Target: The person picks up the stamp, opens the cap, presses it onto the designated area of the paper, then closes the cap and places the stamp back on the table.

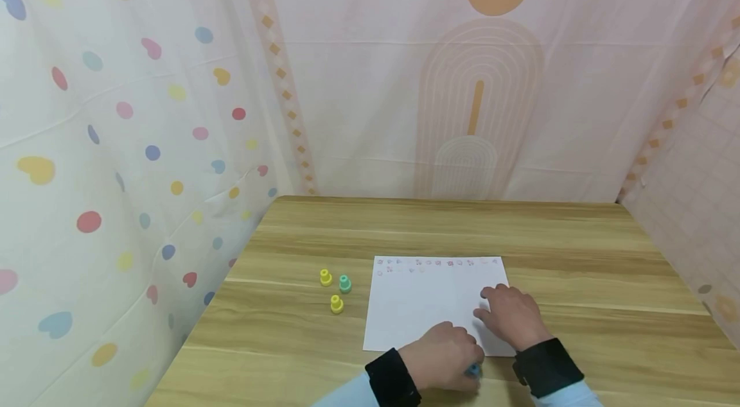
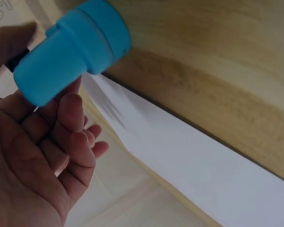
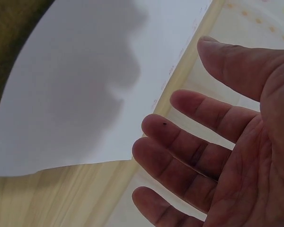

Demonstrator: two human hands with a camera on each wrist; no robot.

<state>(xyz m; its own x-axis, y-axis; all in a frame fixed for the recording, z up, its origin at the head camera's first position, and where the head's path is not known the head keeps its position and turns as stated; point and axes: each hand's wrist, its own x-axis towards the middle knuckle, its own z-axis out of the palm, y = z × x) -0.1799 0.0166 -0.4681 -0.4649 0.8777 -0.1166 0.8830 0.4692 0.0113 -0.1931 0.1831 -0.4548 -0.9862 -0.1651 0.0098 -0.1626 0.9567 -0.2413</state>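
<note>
In the head view my left hand point(image 1: 442, 354) is near the front edge of the white paper point(image 1: 416, 311) and holds a small blue stamp point(image 1: 473, 370). The left wrist view shows the blue stamp point(image 2: 73, 49) tilted, pinched between the thumb and fingers, its wide end turned away from the palm. My right hand point(image 1: 513, 316) hovers over the right side of the paper, fingers spread and loosely bent, with nothing in it. Rows of small printed marks point(image 1: 437, 262) run along the top of the paper.
Left of the paper stand two yellow stamps, one farther back point(image 1: 325, 277) and one nearer point(image 1: 336, 303), and a green stamp point(image 1: 345, 284). All rest on a wood-grain table point(image 1: 277, 330). Patterned curtains point(image 1: 358, 105) hang behind and beside it.
</note>
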